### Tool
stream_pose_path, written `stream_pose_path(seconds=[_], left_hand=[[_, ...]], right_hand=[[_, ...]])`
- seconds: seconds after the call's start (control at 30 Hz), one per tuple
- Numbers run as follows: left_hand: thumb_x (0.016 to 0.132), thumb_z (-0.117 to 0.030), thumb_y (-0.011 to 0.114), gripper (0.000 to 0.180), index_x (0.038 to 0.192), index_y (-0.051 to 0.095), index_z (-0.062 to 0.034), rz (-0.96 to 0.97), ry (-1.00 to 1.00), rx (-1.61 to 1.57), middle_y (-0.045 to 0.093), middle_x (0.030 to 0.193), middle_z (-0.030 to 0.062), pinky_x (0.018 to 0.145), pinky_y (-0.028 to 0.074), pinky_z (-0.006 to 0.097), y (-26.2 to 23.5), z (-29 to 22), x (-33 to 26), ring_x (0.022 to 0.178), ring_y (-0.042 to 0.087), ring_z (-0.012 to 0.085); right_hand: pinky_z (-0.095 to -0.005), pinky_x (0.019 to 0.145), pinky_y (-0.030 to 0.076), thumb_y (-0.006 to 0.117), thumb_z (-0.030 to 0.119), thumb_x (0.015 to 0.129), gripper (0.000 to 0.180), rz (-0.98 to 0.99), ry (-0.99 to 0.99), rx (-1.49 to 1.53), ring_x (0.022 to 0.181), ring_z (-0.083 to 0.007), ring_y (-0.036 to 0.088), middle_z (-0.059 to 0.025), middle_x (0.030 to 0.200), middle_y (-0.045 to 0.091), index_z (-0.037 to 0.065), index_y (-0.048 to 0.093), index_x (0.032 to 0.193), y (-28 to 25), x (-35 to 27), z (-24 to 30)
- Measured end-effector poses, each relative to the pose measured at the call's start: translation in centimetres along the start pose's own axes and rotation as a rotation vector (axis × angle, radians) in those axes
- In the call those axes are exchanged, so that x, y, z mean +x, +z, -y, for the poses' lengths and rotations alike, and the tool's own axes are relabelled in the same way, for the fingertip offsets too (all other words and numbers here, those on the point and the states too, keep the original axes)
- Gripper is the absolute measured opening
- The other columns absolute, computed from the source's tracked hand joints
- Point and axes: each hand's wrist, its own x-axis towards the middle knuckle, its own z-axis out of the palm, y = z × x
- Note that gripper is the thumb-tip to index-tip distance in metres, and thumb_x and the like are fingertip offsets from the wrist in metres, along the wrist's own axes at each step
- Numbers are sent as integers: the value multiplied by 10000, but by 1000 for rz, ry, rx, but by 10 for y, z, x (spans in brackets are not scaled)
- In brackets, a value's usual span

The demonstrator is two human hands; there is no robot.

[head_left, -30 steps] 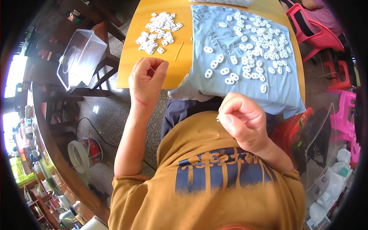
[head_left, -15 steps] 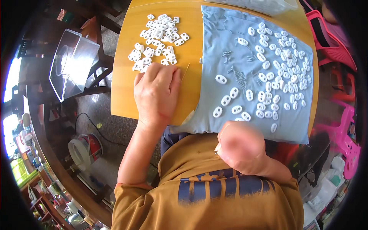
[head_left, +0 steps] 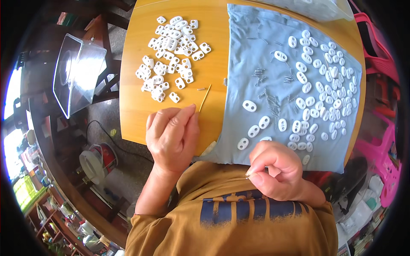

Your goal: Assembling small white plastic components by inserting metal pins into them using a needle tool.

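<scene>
My left hand [head_left: 173, 136] is over the near part of the wooden table, fingers curled and thumb pressed to the index finger; whatever is between them is hidden. Just beyond its fingertips lie a thin yellow stick [head_left: 205, 98] and a small coil spring [head_left: 201, 89]. Low in front of my shirt, my right hand [head_left: 275, 170] pinches a tiny metal piece [head_left: 247, 176], too small to make out fully. White two-hole cord-lock parts [head_left: 171, 42] are heaped beyond my left hand. Oval white two-hole pieces [head_left: 280, 56] and loose springs [head_left: 270, 102] are spread on the blue cloth.
The blue cloth [head_left: 239, 51] covers the table's right side and hangs over its near edge. A clear plastic container [head_left: 320, 9] stands at the far right. Left of the wooden table [head_left: 141, 115] are a clear tray [head_left: 79, 70] and a bucket [head_left: 96, 164]. Pink stools [head_left: 382, 149] stand right.
My left hand has drawn back from the white heap toward the table's near edge, uncovering more parts and a spring. My right hand has turned, showing its thumb-and-finger pinch. The view has shifted slightly.
</scene>
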Motion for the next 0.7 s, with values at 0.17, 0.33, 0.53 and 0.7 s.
stream_pose_path(seconds=[0.17, 0.33, 0.53, 0.7], left_hand=[[644, 36, 702, 201, 832, 664, -23, 9, 72, -10, 587, 707, 46, 569, 400, 281, 2, 1, 5, 596, 547, 181], [653, 23, 707, 200, 842, 669, -29, -12, -25, -1, 588, 710, 53, 581, 412, 283, -5, 1, 11, 610, 551, 187], [716, -18, 681, 186, 896, 667, -62, 31, 62, 85, 594, 778, 49, 638, 414, 298, -6, 21, 44, 685, 568, 201], [750, -48, 640, 246, 988, 652, -108, 275, 170, 179, 586, 877, 40, 733, 416, 340, -15, 27, 70, 787, 577, 220]], right_hand=[[-253, 516, 394, 591, -45, 753, 81, 18, -22, 1, 562, -131, 506, -48, 689, 537, 22, 561, 788, -3, 6, 0], [-252, 521, 392, 598, -38, 753, 79, 2, -40, -31, 578, -131, 503, -50, 698, 543, 20, 565, 796, -7, 4, -1], [-250, 526, 391, 590, -35, 763, 67, -21, -19, -14, 581, -130, 498, -51, 699, 545, 16, 567, 799, -3, 5, -2], [-247, 527, 389, 589, -37, 764, 67, -18, -17, -35, 579, -128, 494, -48, 692, 538, 13, 570, 804, -3, 3, 0]])
